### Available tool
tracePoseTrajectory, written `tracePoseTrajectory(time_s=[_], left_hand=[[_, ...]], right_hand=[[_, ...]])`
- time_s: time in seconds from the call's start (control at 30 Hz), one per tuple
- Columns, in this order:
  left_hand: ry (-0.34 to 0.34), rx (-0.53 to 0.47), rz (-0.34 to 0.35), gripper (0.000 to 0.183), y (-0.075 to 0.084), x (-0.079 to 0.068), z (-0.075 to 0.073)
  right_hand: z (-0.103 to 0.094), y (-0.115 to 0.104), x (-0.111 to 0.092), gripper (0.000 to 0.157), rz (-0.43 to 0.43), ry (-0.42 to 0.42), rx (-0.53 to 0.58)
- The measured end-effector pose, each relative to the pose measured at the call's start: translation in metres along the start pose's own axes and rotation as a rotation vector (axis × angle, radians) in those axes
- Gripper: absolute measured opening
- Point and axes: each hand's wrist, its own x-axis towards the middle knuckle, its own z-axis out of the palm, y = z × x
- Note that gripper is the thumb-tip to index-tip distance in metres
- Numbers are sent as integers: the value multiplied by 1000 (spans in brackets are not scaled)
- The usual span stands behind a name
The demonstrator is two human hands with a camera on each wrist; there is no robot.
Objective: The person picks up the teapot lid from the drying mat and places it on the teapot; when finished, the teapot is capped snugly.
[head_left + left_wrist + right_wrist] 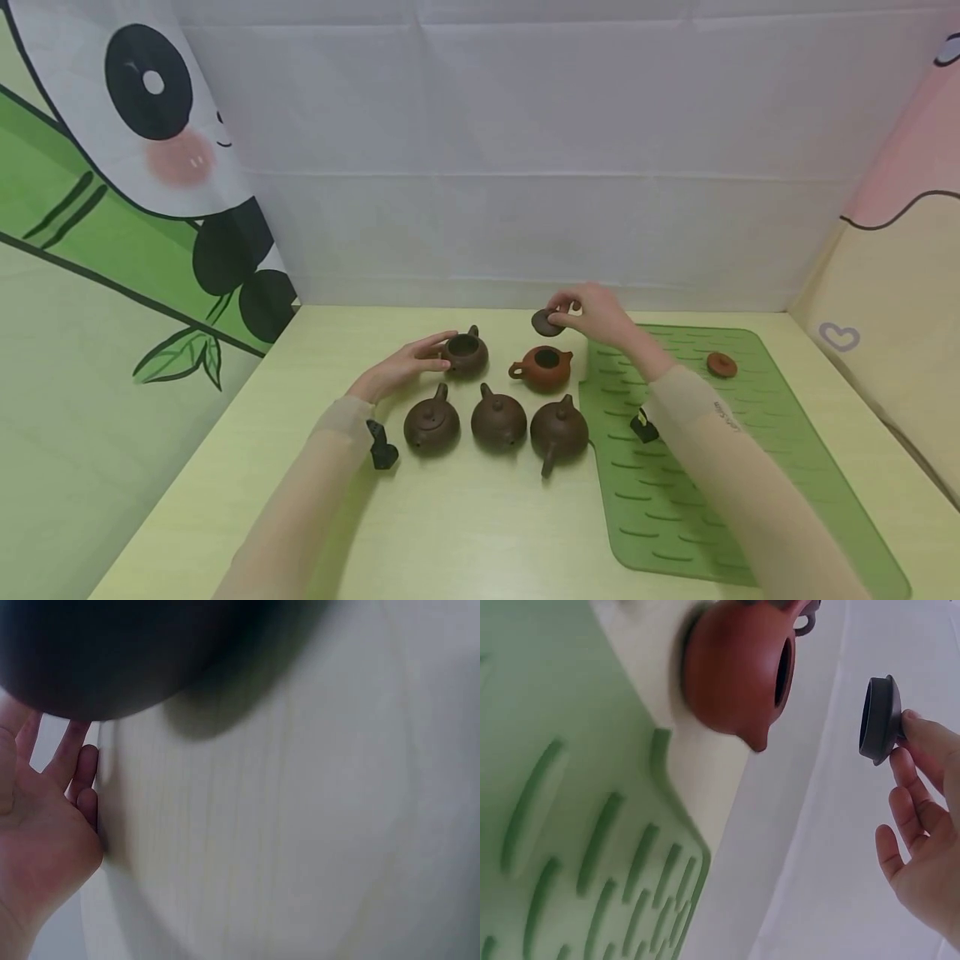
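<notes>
My right hand (596,312) pinches a dark brown teapot lid (883,720) by its knob, raised above and behind a reddish teapot (547,368) with its top uncovered. In the right wrist view the lid is tilted with its hollow underside facing away from the palm. On the left, my left hand (408,362) holds the side of a dark brown lidless teapot (466,357), thumb in front and fingers behind. A large dark rounded shape (112,652) hides the fingertips in the left wrist view.
Three dark brown teapots with lids stand in a front row: left (432,423), middle (499,420) and right (559,430). A green ridged mat (637,500) covers the table's right side, with a reddish lid (722,364) on it. White cloth (525,233) hangs behind.
</notes>
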Motion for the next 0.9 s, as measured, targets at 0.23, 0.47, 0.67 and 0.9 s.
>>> tracePoseTrajectory(time_s=[0.23, 0.47, 0.67, 0.9], left_hand=[[3, -7, -2, 65, -1, 1, 0], [14, 1, -2, 66, 2, -2, 2], [12, 3, 8, 65, 5, -4, 4], [11, 11, 1, 66, 2, 0, 2]], right_hand=[[12, -16, 18, 19, -22, -11, 2], [22, -32, 33, 17, -26, -11, 32], [33, -45, 46, 17, -36, -32, 67], [43, -57, 60, 18, -46, -74, 77]])
